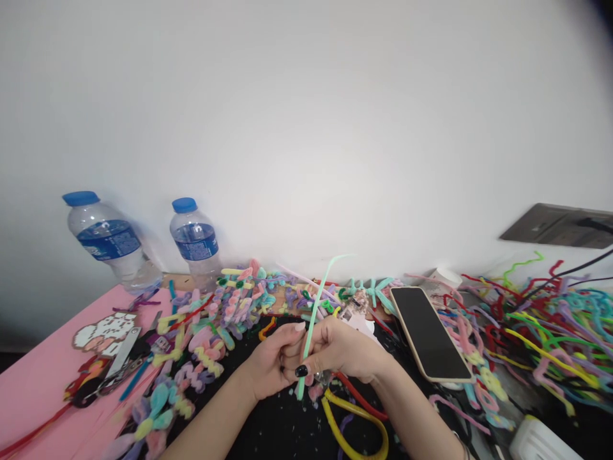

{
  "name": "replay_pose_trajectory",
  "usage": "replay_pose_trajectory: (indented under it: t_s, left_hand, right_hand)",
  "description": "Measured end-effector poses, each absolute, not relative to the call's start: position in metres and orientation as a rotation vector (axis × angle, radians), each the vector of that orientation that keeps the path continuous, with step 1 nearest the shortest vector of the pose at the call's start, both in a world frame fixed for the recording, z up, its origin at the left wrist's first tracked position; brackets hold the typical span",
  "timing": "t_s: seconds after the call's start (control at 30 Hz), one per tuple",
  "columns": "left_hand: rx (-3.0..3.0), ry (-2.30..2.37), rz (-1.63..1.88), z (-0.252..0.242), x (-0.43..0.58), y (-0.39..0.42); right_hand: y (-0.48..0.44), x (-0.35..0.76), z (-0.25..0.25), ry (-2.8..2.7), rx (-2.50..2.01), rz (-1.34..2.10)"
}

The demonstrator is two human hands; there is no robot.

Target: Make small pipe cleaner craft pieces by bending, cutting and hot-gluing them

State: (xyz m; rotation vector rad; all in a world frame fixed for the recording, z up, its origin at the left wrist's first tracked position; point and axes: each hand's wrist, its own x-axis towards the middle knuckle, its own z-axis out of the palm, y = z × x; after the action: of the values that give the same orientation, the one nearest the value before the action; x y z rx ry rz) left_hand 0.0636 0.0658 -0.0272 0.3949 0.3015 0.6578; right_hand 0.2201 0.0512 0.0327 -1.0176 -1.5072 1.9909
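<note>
A mint-green pipe cleaner (317, 303) stands almost upright in front of me, its top end bent over to the right. My right hand (341, 348) pinches it low down, between the dark-nailed thumb and curled fingers, and a short end sticks out below. Close against those fingers is my left hand (272, 363), its own fingers curled with the thumb over them. Whatever the left fingers grip is hidden from me. Beneath the right wrist lie a yellow loop (383, 441) and a red strip (361, 399) on the black surface (282, 428).
Two water bottles (108, 239) lean by the wall at left. Scissors (122, 351) rest on pink sheeting (43, 358). Twisted pastel pipe-cleaner pieces (239, 300) line the back. At right are a phone (433, 332), a tangle of coloured pipe cleaners (550, 332) and a wall socket (550, 225).
</note>
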Motion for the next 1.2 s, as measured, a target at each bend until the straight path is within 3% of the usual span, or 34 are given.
replay_pose_trajectory:
  t_s: [1.2]
  left_hand:
    - [0.464,0.322,0.634,-0.0194,0.0625,0.066]
  right_hand:
    - [0.0512,0.2188,0.0351,-1.499,-1.031,2.004]
